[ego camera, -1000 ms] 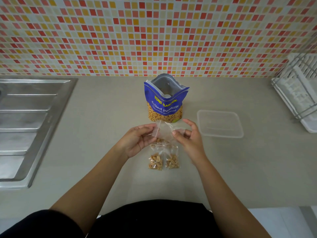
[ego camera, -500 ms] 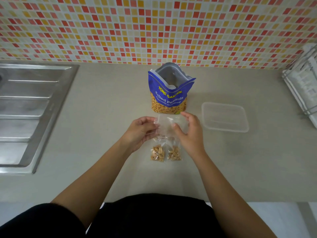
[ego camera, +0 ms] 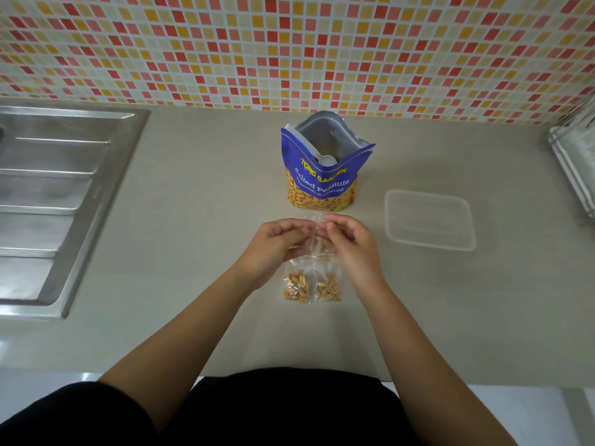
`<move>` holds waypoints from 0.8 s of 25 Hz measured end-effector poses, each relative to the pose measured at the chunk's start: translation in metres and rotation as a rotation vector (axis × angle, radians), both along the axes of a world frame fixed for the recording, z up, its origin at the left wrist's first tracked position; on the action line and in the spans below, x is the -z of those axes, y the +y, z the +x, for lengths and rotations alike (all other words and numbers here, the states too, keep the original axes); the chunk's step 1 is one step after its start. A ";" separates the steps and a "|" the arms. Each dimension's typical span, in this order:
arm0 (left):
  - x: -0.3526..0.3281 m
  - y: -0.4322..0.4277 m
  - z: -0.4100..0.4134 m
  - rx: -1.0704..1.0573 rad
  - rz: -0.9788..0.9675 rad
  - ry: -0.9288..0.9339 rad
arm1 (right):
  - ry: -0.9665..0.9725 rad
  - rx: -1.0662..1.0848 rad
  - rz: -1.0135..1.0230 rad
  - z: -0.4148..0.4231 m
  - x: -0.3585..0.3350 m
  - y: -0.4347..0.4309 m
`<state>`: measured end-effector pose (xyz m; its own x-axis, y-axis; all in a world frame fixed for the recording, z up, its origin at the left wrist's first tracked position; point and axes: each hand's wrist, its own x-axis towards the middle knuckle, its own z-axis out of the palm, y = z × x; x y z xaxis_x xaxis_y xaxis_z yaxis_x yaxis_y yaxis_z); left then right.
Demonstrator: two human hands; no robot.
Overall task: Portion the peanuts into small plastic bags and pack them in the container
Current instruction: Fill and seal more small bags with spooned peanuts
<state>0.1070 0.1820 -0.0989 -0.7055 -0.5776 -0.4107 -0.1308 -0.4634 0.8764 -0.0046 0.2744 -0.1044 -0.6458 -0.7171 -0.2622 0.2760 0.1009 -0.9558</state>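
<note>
A blue peanut pouch (ego camera: pixel 322 181) stands open at the counter's middle, a white spoon (ego camera: pixel 326 160) resting inside it. Just in front of it, my left hand (ego camera: pixel 277 243) and my right hand (ego camera: pixel 347 243) pinch the top of a small clear plastic bag (ego camera: pixel 314 233) between their fingertips, held above the counter. Whether it holds peanuts is unclear. Two filled small bags, left (ego camera: pixel 296 286) and right (ego camera: pixel 328 286), lie side by side on the counter under my hands. A clear rectangular container (ego camera: pixel 428 220) sits to the right of the pouch.
A steel sink drainboard (ego camera: pixel 54 201) fills the left side. A dish rack (ego camera: pixel 576 169) stands at the right edge. The tiled wall (ego camera: pixel 289 49) runs behind the grey counter (ego camera: pixel 193 194), whose front edge is near my body.
My hands have drawn closer together, from the sides of the small bag to its top edge. The view shifted, with the counter items now lower in the frame.
</note>
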 end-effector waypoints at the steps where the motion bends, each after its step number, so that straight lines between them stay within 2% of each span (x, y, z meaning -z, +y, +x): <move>1: 0.001 0.001 0.000 0.000 0.000 0.008 | -0.049 0.003 -0.011 0.000 -0.001 0.000; 3: 0.002 0.003 -0.001 -0.012 -0.043 0.000 | -0.061 0.030 0.004 0.000 -0.001 0.001; 6: -0.001 0.003 -0.004 -0.058 -0.048 0.002 | 0.135 0.093 0.162 -0.006 0.001 0.007; 7: -0.004 0.002 -0.005 -0.067 -0.019 0.019 | 0.111 0.083 0.191 -0.009 0.001 0.010; 10: -0.010 0.002 -0.007 -0.043 0.018 0.032 | -0.131 -0.027 0.184 -0.020 0.002 0.017; 12: -0.011 0.008 -0.009 -0.043 -0.019 0.002 | -0.146 -0.054 0.169 -0.026 0.002 0.020; 16: -0.011 0.018 -0.017 -0.117 -0.044 -0.046 | -0.005 -0.053 0.162 -0.039 0.001 0.024; 20: -0.012 0.024 -0.027 -0.179 0.118 0.005 | 0.159 -0.103 0.100 -0.052 -0.002 0.027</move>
